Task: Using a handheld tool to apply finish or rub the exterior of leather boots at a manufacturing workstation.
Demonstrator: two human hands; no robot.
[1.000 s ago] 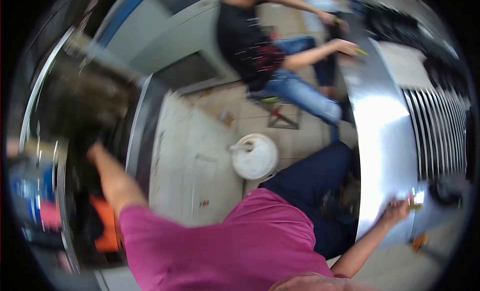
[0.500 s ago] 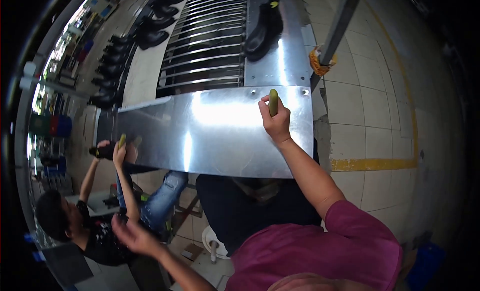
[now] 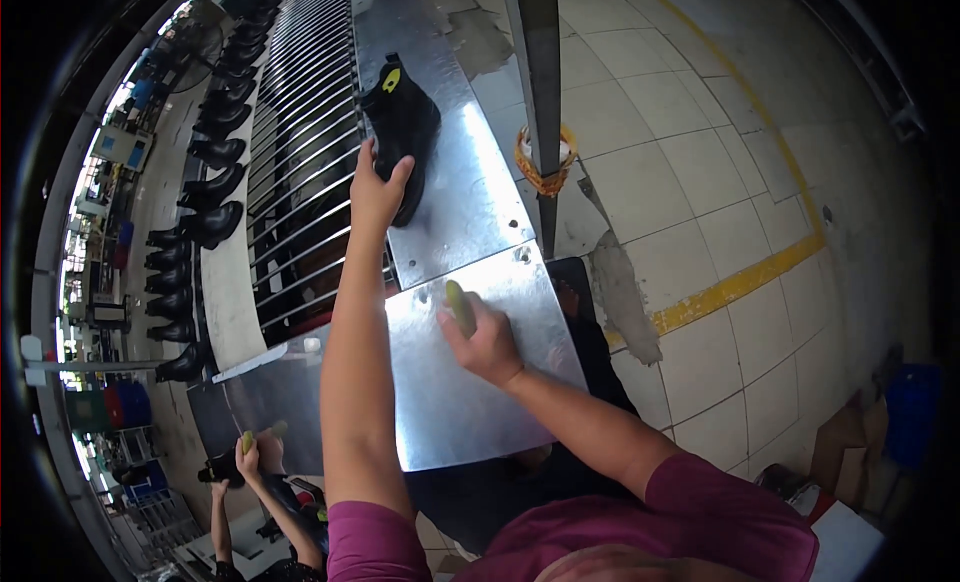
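Note:
A black boot (image 3: 412, 132) with a yellow-green patch inside its top lies on the metal table, its toe toward me. My left hand (image 3: 380, 190) reaches over it, thumb on one side and fingers on the other, gripping it around the foot part. In my right fist, above the near metal sheet (image 3: 430, 422), is an olive-green, rounded, stick-like thing (image 3: 459, 307). Its upper end sticks out of the fist; the rest is hidden, so its kind is unclear.
Left of the boot runs a rack of metal bars (image 3: 300, 132). Beyond it stand several black boots (image 3: 210, 225) in a row. An upright metal post (image 3: 537, 72) stands at the right table edge. At lower left a co-worker's hands (image 3: 247, 457) hold a green thing and a dark shoe.
My left hand has come from the lower left up to the boot. The view has swung, bringing the boot nearer. My right hand keeps the green thing, its fist over the metal sheet.

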